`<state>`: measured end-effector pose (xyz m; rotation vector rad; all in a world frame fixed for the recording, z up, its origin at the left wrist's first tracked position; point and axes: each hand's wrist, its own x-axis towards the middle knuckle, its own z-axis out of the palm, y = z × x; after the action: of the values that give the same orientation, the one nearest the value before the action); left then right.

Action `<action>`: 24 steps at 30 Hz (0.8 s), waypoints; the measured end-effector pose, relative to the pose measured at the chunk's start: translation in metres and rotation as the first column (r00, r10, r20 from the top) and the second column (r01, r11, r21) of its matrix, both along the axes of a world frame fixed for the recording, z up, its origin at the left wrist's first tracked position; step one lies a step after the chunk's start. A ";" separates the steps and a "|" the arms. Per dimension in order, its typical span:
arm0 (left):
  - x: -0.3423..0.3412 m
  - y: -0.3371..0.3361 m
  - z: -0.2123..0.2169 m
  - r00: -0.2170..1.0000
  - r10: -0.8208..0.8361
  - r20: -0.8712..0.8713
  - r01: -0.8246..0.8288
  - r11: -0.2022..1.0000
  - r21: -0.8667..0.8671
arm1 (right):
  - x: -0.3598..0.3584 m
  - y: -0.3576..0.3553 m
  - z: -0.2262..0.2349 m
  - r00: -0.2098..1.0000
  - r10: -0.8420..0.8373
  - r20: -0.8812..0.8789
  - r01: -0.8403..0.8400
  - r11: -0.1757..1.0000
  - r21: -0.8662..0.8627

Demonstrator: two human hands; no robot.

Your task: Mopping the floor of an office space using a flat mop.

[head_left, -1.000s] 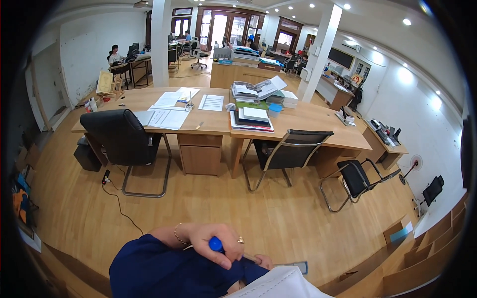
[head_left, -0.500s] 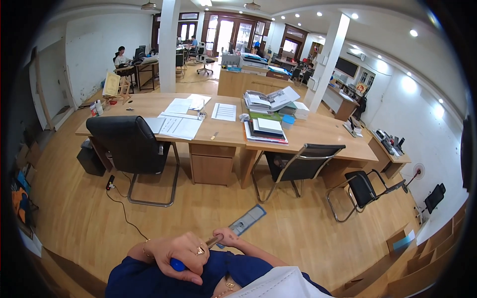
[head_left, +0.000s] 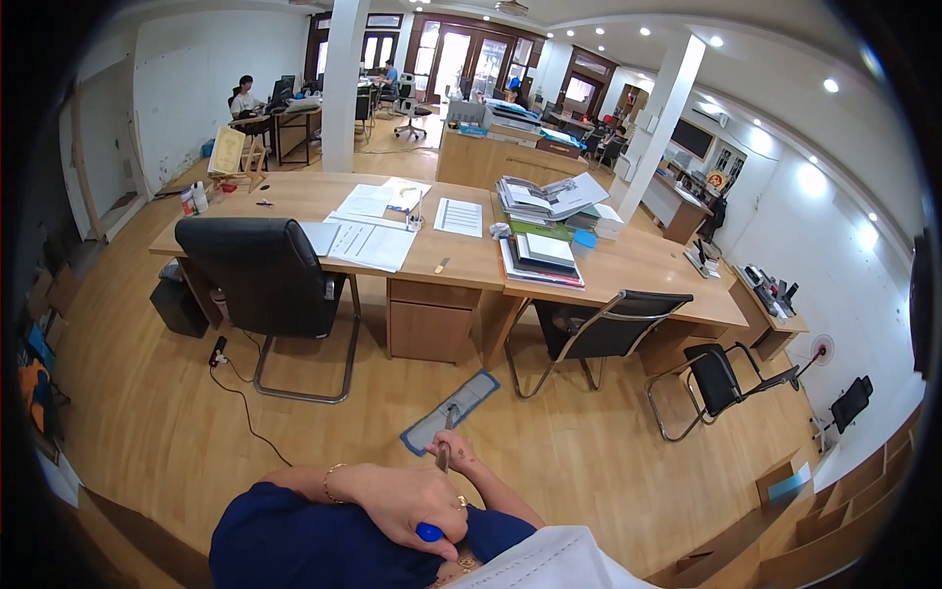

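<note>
Evidently, the power strip [head_left: 218, 349], between nine and ten o'clock from the mop head [head_left: 439, 419], deserved a wide berth, as did the black padded chair [head_left: 245, 260] at ten, whose frame seemed apt to catch an edge. Your left hand [head_left: 402, 501], near seven o'clock, had its fingers curled round the top of the pole [head_left: 444, 459], the blue end cap [head_left: 429, 532] showing beside the thumb; a loose pivot there would likely have served you best. At twelve, the desk pedestal [head_left: 429, 324] called for a stroke ending short of it. Your right hand [head_left: 451, 452], at six, grasped the pole lower down, and was probably the one to push and steer with. At two, the chrome-framed chair [head_left: 643, 329] needed room as well.

As for looks, your mop head was a long flat rectangle, seemingly flat on the floor [head_left: 373, 432] ahead of you, slanting from eight o'clock to two, with a grey middle, a blue border and the pole joined near its centre.
</note>
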<state>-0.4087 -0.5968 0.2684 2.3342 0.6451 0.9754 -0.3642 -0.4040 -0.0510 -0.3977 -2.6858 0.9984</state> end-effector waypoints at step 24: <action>0.087 -0.008 0.036 0.806 -0.353 0.475 0.450 0.887 -0.105 | 0.282 -0.115 0.043 0.841 -0.526 0.126 0.540 0.827 -0.155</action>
<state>-0.3213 -0.6050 0.3042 1.8506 0.0503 1.1153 -0.0823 -0.5193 -0.0085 -1.1735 -2.3208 1.0609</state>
